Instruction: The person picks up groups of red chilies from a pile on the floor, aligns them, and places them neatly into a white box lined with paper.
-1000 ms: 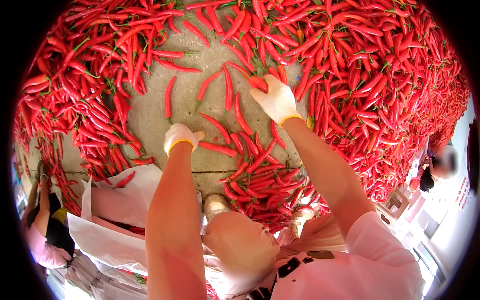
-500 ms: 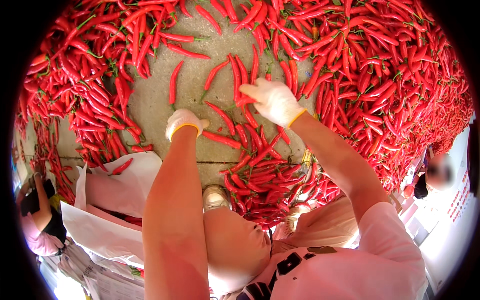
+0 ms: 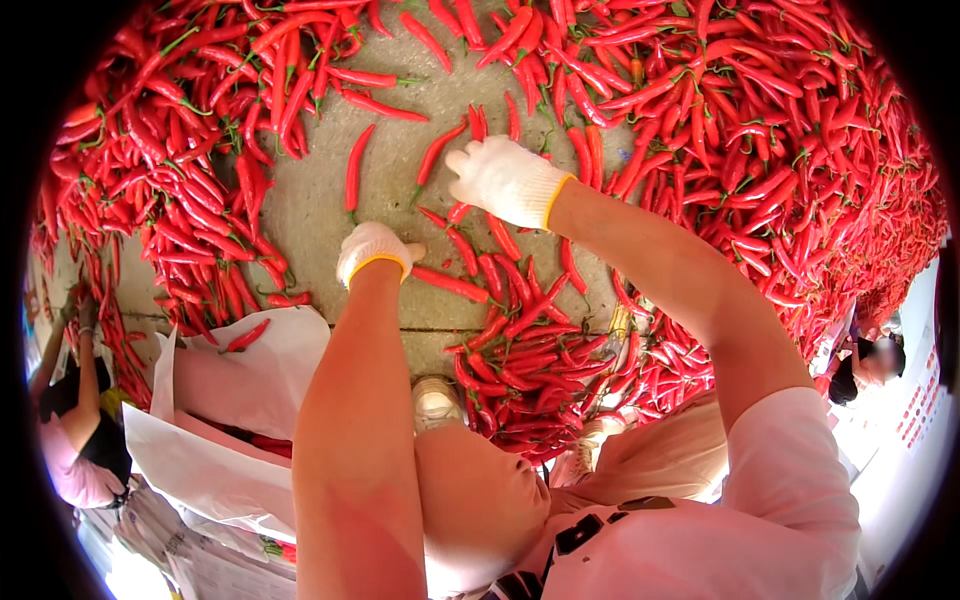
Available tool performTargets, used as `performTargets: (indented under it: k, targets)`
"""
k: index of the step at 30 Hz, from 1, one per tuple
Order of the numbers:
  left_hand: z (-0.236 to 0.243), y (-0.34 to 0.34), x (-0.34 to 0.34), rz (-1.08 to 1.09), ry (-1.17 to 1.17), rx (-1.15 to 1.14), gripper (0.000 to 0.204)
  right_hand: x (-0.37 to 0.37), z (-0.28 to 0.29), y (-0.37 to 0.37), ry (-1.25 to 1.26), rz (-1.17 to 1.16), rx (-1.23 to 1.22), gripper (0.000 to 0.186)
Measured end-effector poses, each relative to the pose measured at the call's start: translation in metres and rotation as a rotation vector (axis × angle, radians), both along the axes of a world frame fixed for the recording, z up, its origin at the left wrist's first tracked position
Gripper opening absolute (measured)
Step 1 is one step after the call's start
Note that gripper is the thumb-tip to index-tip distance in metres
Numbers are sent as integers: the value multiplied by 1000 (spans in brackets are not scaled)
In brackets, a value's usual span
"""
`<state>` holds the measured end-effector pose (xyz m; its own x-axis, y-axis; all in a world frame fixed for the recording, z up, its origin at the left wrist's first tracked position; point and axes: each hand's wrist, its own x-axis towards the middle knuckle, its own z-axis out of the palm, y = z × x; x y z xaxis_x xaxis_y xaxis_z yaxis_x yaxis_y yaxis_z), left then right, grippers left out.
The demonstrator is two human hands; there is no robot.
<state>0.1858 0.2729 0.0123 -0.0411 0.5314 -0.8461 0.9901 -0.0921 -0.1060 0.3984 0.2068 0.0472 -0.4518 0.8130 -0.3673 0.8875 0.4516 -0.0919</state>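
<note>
My left hand [image 3: 376,252], in a white knitted glove with a yellow cuff, rests low over the concrete floor [image 3: 320,190], just left of a lying chilli [image 3: 450,282]. Its thumb points right; its other fingers are hidden. My right hand [image 3: 505,180], gloved alike, is higher and to the right, with bent fingers curled over a few red chillies [image 3: 477,122], partly covering them. What it grips, if anything, is hidden. A single chilli [image 3: 358,170] lies above my left hand, and a loose cluster [image 3: 525,370] lies below, beside my shoe [image 3: 437,400].
Large heaps of red chillies [image 3: 760,150] spread along the right and upper left [image 3: 190,190]. White paper sacking [image 3: 200,470] lies at lower left. A co-worker [image 3: 80,430] bends at the left edge with arms reaching into chillies; another person [image 3: 855,375] is at far right.
My right hand has moved left across the chillies in the middle, now covering some that showed earlier. My left hand stays nearly in place. The whole view has shifted slightly.
</note>
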Motion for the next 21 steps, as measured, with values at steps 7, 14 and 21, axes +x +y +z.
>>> performTargets:
  k: [7, 14, 21]
  targets:
    - [2, 2, -5, 41, -14, -10, 76, 12, 20, 34, 48, -115, -36, 23]
    - [1, 2, -1, 28, -9, -5, 77, 97, 80, 48, 685, -897, 159, 41]
    - [9, 4, 2, 21, -13, -2, 77, 43, 11, -6, 11, -301, -81, 38]
